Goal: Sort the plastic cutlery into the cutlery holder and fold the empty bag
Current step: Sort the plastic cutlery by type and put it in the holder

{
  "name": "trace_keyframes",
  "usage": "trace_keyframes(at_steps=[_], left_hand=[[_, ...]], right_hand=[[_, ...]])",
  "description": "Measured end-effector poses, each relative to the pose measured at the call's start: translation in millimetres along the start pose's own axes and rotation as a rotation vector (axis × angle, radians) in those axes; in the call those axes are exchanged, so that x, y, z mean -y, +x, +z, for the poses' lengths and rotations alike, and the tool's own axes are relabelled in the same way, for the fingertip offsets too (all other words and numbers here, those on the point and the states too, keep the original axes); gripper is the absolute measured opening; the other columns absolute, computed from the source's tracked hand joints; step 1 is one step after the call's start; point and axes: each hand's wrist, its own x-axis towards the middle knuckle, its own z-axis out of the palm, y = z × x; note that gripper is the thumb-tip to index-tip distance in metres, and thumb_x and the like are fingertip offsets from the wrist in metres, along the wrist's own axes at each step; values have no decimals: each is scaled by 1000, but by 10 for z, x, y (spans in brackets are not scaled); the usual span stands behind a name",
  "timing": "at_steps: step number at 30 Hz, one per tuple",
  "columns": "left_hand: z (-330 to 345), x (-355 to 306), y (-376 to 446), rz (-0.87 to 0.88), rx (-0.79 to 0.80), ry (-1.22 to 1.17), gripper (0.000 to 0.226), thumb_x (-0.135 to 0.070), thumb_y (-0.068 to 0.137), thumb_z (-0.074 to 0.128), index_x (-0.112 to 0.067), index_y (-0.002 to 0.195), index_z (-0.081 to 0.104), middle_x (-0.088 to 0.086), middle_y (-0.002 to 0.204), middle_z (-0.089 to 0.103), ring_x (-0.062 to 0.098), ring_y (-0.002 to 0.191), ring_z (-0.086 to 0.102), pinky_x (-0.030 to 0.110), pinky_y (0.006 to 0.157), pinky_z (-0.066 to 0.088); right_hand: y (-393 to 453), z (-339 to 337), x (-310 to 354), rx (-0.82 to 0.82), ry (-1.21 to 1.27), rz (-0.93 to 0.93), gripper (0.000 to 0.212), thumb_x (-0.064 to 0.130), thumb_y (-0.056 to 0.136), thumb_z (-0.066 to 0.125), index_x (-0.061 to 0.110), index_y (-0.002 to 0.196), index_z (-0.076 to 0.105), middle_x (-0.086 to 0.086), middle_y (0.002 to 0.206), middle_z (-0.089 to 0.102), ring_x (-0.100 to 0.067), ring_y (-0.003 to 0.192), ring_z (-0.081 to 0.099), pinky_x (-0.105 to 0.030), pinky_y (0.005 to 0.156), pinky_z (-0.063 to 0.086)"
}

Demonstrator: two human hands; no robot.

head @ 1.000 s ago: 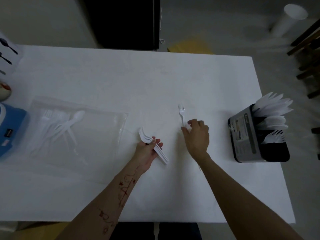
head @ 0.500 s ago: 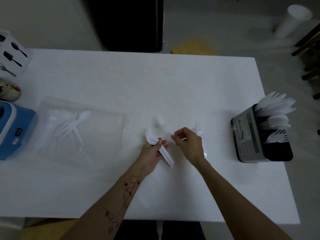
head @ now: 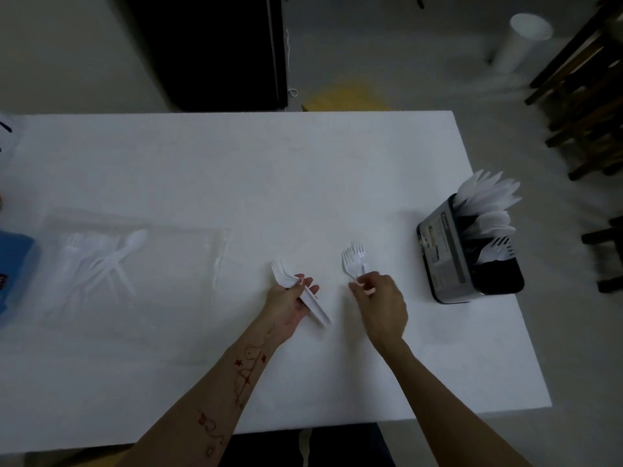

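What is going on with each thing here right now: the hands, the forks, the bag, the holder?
Left hand: grips a bundle of forks.
Right hand: pinches two forks, tines pointing away.
Bag: flat on the table, not empty, cutlery inside, unfolded.
Holder: upright near the table's right edge, partly filled with white cutlery.

Dim, soft picture (edges bowed, right side blurred).
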Motion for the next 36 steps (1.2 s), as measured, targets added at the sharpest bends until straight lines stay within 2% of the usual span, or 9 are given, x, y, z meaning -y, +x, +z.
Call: trace_keyframes(at_steps=[3, 7, 12, 17, 19, 21, 23, 29, 36], left_hand=[[42, 9, -18, -19, 2, 7, 20, -2, 97, 46, -2, 117, 49, 12, 103, 61, 26, 93, 61, 43, 88, 47], [68, 38, -42, -27, 14, 29, 13, -2, 95, 50, -4, 108, 53, 11, 104, 62, 25, 94, 62, 37, 77, 51], [94, 88, -55, -37, 30, 72, 10, -4, 97, 47, -7, 104, 54, 9, 105, 63, 23, 93, 62, 36, 79, 51], [119, 95, -65, -28, 42, 126, 15, -4, 98, 46, -5, 111, 52, 10, 108, 63, 24, 97, 61, 41, 90, 48], [132, 89, -73, -27, 45, 136, 20, -5, 98, 47, -4, 118, 50, 12, 115, 61, 27, 104, 60, 43, 93, 46], [149, 84, -87, -25, 69, 158, 25, -6, 97, 49, -3, 122, 51, 13, 121, 60, 26, 109, 58, 41, 91, 48], [163, 89, -98, -16, 90, 173, 32, -5, 97, 48, 0, 128, 50, 14, 127, 58, 26, 112, 58, 40, 90, 49], [182, 111, -92, -19, 98, 101, 37, 1, 97, 43, 3, 134, 45, 16, 135, 54, 30, 119, 54, 42, 95, 46], [209, 166, -114, -17, 87, 55, 40, 3, 97, 42, 6, 137, 40, 17, 134, 54, 30, 117, 54, 44, 101, 42]], right_hand=[[37, 0, -131, -42, -67, 134, 39, 44, 84, 71, 22, 110, 54, 3, 103, 57, -19, 91, 58, -33, 69, 51], [72, 36, -192, 3, -32, 165, 29, 35, 85, 73, 18, 101, 56, 0, 95, 62, -20, 85, 59, -36, 69, 52], [97, -2, -185, 49, 160, 285, 26, 31, 80, 79, 16, 93, 62, 2, 86, 65, -18, 78, 62, -29, 66, 47], [60, -106, -135, -74, 358, 184, 14, 28, 85, 74, 17, 86, 66, 7, 79, 68, -13, 75, 64, -19, 63, 43], [56, -162, -83, 90, 517, 117, 7, 26, 85, 74, 20, 85, 73, 10, 76, 71, -6, 72, 64, -16, 63, 46], [37, -195, -24, 324, 626, 116, 3, 21, 85, 74, 20, 85, 77, 3, 76, 73, -7, 68, 62, -23, 57, 45], [18, -195, 6, 426, 676, 127, 5, 16, 82, 77, 12, 86, 75, -4, 78, 74, -11, 66, 61, -26, 53, 43], [-11, -143, 22, 425, 806, 222, 9, 12, 80, 79, 6, 82, 72, -3, 71, 70, -11, 62, 58, -25, 54, 43], [51, -149, -49, 495, 648, 224, 13, 22, 79, 81, 11, 81, 74, -2, 71, 69, -16, 64, 57, -27, 57, 48]])
